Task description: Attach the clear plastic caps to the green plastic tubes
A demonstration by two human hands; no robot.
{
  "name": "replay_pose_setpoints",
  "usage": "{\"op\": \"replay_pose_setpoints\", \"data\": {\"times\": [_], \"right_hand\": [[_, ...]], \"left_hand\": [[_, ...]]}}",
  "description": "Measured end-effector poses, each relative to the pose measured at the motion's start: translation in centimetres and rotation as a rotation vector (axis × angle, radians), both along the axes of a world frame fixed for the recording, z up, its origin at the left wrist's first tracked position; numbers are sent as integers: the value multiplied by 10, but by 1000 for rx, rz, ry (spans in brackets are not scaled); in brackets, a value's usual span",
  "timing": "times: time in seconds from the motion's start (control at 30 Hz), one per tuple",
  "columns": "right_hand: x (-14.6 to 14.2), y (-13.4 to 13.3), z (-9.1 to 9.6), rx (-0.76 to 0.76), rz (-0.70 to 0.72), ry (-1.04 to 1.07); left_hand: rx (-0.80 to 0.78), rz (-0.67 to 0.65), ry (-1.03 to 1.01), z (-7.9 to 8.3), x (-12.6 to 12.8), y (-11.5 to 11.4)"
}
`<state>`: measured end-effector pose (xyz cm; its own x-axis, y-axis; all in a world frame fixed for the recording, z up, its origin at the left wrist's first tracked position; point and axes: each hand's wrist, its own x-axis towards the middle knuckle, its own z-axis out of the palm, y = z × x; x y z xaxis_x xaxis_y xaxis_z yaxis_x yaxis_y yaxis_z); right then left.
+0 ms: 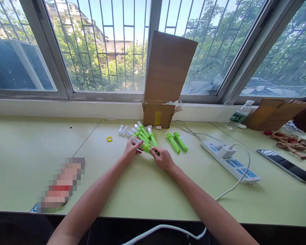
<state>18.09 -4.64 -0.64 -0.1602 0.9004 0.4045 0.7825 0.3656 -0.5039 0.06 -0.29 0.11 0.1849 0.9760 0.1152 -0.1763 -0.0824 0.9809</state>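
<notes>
Bright green tubes with clear caps [142, 133] lie on a pale yellow-green table [40, 149] at frame centre, two all-green ones [176, 142] just right of them. A yellow ring [109, 139] sits to the left, a brown cardboard box [158, 114] above, and a white power strip with blue sockets [229, 161] at right.

- You have two hands, the left hand [131, 150] and the right hand [164, 159], on one green pen [146, 147].
- Two green pens [176, 142] lie apart at centre frame.
- One yellow ring [109, 139].
- One power strip [229, 161].
- One water bottle [239, 115], upper right.
- One open cardboard box [158, 114].
- One phone [287, 165], far right.
</notes>
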Motion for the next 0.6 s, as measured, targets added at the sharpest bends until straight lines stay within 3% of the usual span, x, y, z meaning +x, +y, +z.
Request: {"op": "replay_pose_setpoints", "data": {"times": [0.6], "right_hand": [[0, -1, -2, 32, -12, 27]], "left_hand": [[-18, -5, -9, -1, 0, 0]]}}
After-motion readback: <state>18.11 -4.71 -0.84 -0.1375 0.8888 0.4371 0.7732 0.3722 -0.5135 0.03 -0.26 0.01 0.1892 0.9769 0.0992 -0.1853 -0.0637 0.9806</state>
